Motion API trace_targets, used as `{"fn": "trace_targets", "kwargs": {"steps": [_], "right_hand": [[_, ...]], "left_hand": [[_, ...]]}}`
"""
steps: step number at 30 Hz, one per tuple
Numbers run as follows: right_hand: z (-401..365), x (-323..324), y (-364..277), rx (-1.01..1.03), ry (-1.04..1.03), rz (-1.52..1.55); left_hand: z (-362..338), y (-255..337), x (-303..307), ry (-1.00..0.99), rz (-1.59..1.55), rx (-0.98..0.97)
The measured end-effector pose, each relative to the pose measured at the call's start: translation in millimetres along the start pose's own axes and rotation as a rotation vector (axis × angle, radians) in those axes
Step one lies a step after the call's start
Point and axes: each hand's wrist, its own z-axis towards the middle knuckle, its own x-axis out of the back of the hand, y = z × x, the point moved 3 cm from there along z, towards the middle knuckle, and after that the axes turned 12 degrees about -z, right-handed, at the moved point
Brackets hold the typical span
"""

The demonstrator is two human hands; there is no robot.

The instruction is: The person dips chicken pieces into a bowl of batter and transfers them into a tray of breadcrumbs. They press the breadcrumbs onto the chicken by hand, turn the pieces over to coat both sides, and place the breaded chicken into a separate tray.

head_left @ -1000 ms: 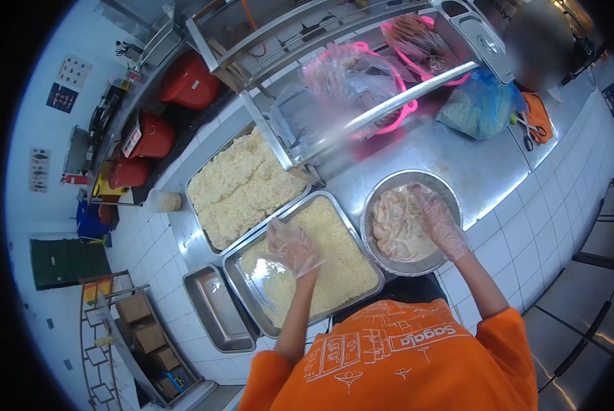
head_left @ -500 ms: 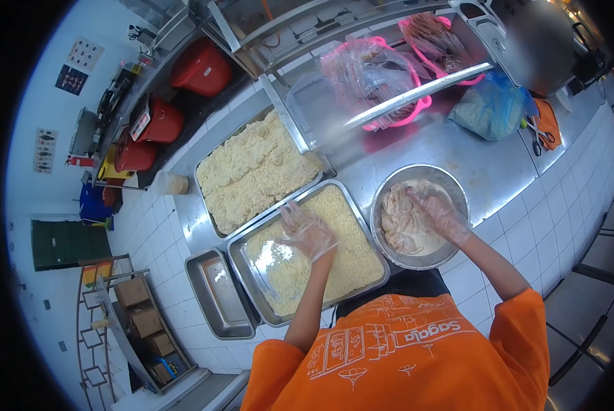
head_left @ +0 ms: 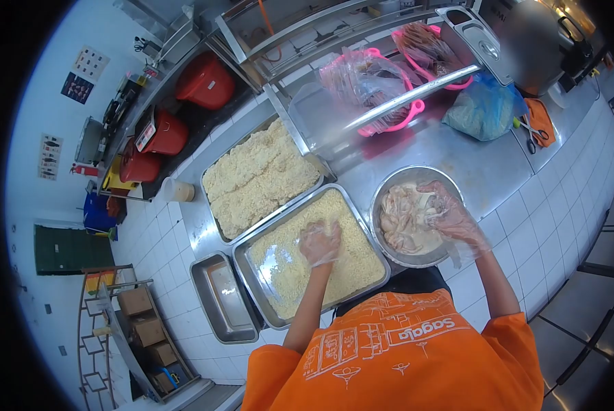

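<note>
My left hand (head_left: 320, 243), in a clear plastic glove, presses down into the pale breadcrumbs (head_left: 358, 264) in a metal tray (head_left: 242, 264). Its fingertips are hidden among the crumbs, so their closing does not show. On the right, my gloved right hand (head_left: 454, 216) is at the inner right side of a round metal bowl (head_left: 382, 179). Its fingers are curved and apart, touching the milky batter (head_left: 423, 241). Raw chicken pieces (head_left: 399, 216) lie in the batter to the left of that hand.
A second tray (head_left: 219, 229) holds a crumb-coated heap (head_left: 262, 168) behind the first. A narrow metal pan (head_left: 228, 301) stands at the left. Pink baskets (head_left: 416, 109) with plastic bags, a blue bag (head_left: 485, 109) and scissors (head_left: 531, 137) are at the back. One person stands at back right.
My left hand has gone from above the tray's left part rightward and down into the crumbs. My right hand has shifted to the bowl's right side and turned.
</note>
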Motion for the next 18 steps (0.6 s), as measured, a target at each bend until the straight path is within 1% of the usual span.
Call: {"fn": "trace_targets", "kwargs": {"steps": [2,5,8,12,14,15,17,18], "right_hand": [[-7,-2,-3,-0.094,-0.024,0.162],[-19,-10,17,-0.005,0.081,0.287],[-22,-11,5,-0.058,0.061,0.328],[-25,-12,-6,-0.046,0.059,0.324],[-27,-13,-10,-0.062,0.046,0.346],[-26,-12,-13,-0.064,0.058,0.304],[-26,-11,-18,-0.073,0.082,0.226],[-28,-14,-13,-0.068,0.097,0.28]], "left_hand": [[-1,-5,-2,-0.006,-0.034,-0.011],[0,-16,-8,-0.021,-0.061,-0.025],[1,-25,-12,-0.03,-0.135,-0.053],[3,-39,-10,-0.044,-0.232,-0.099],[7,-39,3,0.0,-0.336,-0.112],[9,-40,10,0.02,-0.384,-0.121],[11,-57,6,0.211,-0.457,-0.254],[6,-68,2,0.214,-0.524,-0.303]]}}
